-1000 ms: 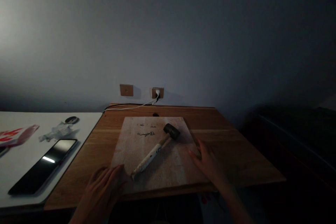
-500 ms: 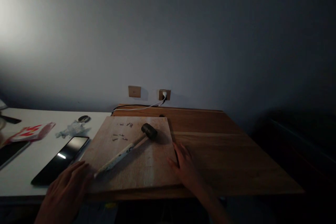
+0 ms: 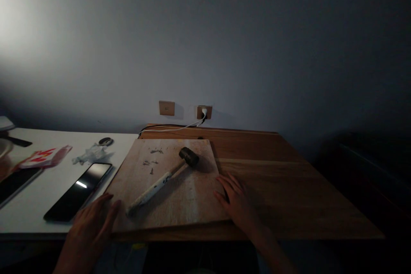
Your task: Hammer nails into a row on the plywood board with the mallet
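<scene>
A wooden board (image 3: 180,197) lies on the table. On it rests a mallet (image 3: 153,189) with a dark head toward the back right and a worn pale handle slanting to the front left. Several small metal pieces (image 3: 150,162), perhaps screws, are scattered on the board's back left part. My left hand (image 3: 91,222) is at the board's front left corner, fingers stretched out and thumb apart over the corner. At the right edge lies my right hand (image 3: 237,201), fingers spread, thumb by the board's edge. Neither hand touches the mallet.
The wooden tabletop (image 3: 289,197) extends to the right. On the white surface (image 3: 28,209) at left lie a phone (image 3: 78,192), crumpled clear plastic (image 3: 93,154), a round dark object (image 3: 105,141) and a red-and-white packet (image 3: 48,156). A plug and cables (image 3: 180,128) run along the wall.
The small metal pieces sit in a different arrangement on the board. The mallet's handle end has shifted slightly right. My left thumb has spread from the fingers. The view has shifted a little.
</scene>
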A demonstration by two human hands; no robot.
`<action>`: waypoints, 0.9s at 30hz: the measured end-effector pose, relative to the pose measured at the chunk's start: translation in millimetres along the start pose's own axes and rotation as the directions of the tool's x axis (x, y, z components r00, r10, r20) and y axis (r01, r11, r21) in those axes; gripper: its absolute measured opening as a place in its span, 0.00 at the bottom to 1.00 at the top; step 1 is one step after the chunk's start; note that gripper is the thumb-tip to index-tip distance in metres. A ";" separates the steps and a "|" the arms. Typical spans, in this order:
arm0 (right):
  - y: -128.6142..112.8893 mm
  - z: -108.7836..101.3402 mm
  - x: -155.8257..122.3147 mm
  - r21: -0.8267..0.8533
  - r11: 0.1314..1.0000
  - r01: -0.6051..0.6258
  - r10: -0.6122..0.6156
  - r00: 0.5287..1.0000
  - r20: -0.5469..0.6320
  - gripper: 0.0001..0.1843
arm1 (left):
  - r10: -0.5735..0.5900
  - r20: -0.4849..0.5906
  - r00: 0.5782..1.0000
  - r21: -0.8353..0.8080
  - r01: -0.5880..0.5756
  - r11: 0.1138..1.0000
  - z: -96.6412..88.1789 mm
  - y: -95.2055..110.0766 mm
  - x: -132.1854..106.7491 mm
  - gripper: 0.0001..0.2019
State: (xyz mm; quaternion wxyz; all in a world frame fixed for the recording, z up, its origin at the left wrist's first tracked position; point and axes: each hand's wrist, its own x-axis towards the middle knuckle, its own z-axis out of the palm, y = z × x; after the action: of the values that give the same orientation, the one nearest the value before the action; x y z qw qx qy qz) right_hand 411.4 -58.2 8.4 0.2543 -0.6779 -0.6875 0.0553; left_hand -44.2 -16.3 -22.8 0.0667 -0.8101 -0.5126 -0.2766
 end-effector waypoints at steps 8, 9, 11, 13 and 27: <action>84.1 -32.0 -18.9 0.119 0.984 -0.131 0.134 0.991 -0.011 0.26 | -0.152 0.032 0.988 -0.303 0.154 0.941 6.1 97.6 29.3 0.18; 93.2 -36.7 -24.9 0.122 0.980 -0.155 0.158 0.987 -0.020 0.27 | -0.145 0.044 0.988 -0.334 0.151 0.930 8.5 105.0 32.5 0.18; 108.9 -46.7 -37.8 0.115 0.973 -0.201 0.207 0.978 -0.040 0.28 | -0.132 0.080 0.988 -0.395 0.153 0.906 12.5 116.8 36.3 0.19; 121.3 -56.9 -50.9 0.117 0.961 -0.252 0.256 0.966 -0.021 0.30 | -0.113 0.117 0.987 -0.453 0.154 0.878 15.0 126.6 36.9 0.20; 97.6 -80.1 -67.0 0.104 0.966 -0.236 0.251 0.953 -0.171 0.21 | 0.059 0.154 0.986 -0.360 0.000 0.933 24.2 144.7 63.6 0.15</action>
State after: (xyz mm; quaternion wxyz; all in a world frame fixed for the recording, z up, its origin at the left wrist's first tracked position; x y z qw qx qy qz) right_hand 530.4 -136.7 18.2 0.3351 -0.7487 -0.5696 0.0520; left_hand 110.9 -23.7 15.2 -0.1202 -0.8361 -0.4450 -0.2974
